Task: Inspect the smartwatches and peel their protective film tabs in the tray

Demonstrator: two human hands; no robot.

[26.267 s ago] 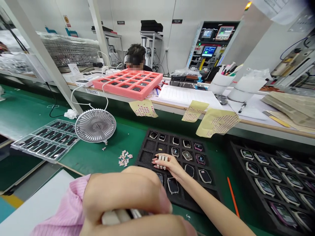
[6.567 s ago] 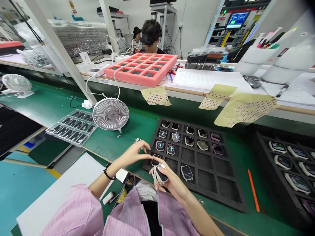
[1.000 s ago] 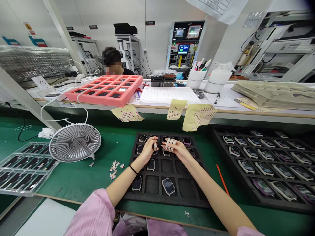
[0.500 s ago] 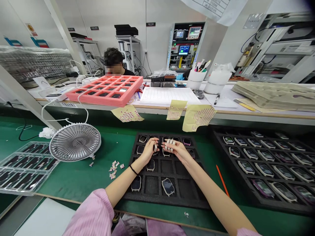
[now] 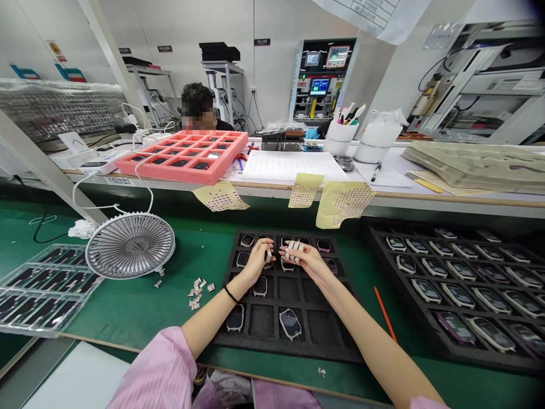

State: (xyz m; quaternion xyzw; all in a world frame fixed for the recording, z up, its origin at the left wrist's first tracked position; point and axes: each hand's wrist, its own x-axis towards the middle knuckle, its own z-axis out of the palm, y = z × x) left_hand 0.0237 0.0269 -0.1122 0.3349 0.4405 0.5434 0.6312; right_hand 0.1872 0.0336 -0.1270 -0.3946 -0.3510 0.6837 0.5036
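My left hand [image 5: 258, 258] is closed, its fingers curled inward over the upper part of a black foam tray [image 5: 287, 288]. Facing it, a small gap away, my right hand [image 5: 307, 258] is closed as well. White bands [image 5: 294, 251] show across the right fingers, and a white patch shows at the left fingertips. Whether these are finger covers or held pieces I cannot tell. Watches with dark screens sit in several of the tray's pockets, among them a tilted watch [image 5: 290, 324] and an upright watch [image 5: 235, 317] near the front. My hands partly hide the watches below them.
Another black tray of watches [image 5: 464, 295] is at right, beside a red stick [image 5: 385, 313]. At left are a fan [image 5: 130, 246], a clear tray [image 5: 42, 287] and small scraps [image 5: 196, 292]. A pink foam tray [image 5: 183, 159] rests on the shelf; a person [image 5: 198, 108] is behind.
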